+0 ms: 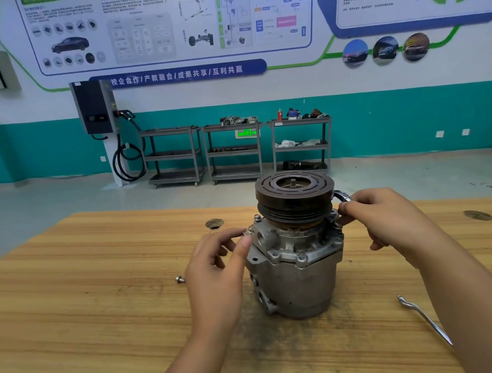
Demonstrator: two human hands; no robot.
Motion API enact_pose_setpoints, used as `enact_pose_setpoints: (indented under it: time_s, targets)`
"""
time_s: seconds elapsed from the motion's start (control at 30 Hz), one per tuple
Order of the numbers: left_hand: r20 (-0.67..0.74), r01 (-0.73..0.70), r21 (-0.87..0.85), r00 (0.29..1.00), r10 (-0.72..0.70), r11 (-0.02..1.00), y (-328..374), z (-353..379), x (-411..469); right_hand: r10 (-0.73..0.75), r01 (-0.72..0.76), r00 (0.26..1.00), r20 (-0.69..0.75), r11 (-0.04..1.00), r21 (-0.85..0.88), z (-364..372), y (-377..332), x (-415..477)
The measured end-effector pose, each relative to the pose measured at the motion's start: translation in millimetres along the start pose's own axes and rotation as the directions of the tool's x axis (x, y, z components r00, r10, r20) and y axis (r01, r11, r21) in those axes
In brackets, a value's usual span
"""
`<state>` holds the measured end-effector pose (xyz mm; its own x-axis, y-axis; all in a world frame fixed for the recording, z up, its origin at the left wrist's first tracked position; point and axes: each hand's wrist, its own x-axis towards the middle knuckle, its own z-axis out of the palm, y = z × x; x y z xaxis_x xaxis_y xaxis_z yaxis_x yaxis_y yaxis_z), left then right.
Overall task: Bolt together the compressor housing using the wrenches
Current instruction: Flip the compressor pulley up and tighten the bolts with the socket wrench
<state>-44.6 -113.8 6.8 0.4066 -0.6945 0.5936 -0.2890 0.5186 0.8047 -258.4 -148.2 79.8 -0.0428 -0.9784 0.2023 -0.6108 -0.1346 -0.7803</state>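
Our forearms lie low over the wooden table [68, 293]. Farthest left on it, a loose bolt [180, 279] lies by itself. Next to it our left hand [219, 264] has its fingers curled, thumb and forefinger pinching a small bolt [246, 232] at the left corner of the compressor's flange. The compressor [298, 271] stands on end in the middle of the table with its dark pulley [295, 193] on top. An upright bolt [257, 217] sticks out of the flange just under the pulley's left edge. On the far side, our right hand [386, 218] grips a wrench [342, 196] between thumb and curled fingers, its head hidden low beside the pulley. Further right, a second wrench [426, 319] lies flat, partly hidden by our right arm.
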Motion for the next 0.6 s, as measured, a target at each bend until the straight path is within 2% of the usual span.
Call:
enact_pose_setpoints:
  time_s: [0.07,0.17,0.4,0.5,0.6]
  targets:
    - [0.043,0.033,-0.114,0.999,-0.029,0.993,6,5,-8,-0.005,0.005,1.000,0.002,1.000,-0.007,1,0,0]
    - [0.122,0.091,-0.191,0.990,-0.068,0.977,8,12,-16,-0.009,0.009,1.000,0.003,1.000,-0.016,1,0,0]
    - [0.134,0.141,-0.136,0.983,-0.123,0.981,7,12,-15,-0.008,0.008,1.000,-0.009,1.000,-0.009,2,0,0]
    - [0.157,0.151,-0.130,0.979,-0.130,0.980,8,11,-13,0.008,-0.004,0.997,-0.074,0.998,0.062,2,-1,1]
    - [0.171,0.152,-0.128,0.977,-0.129,0.980,10,12,-12,0.015,0.033,0.981,-0.193,0.970,0.242,-2,-5,1]
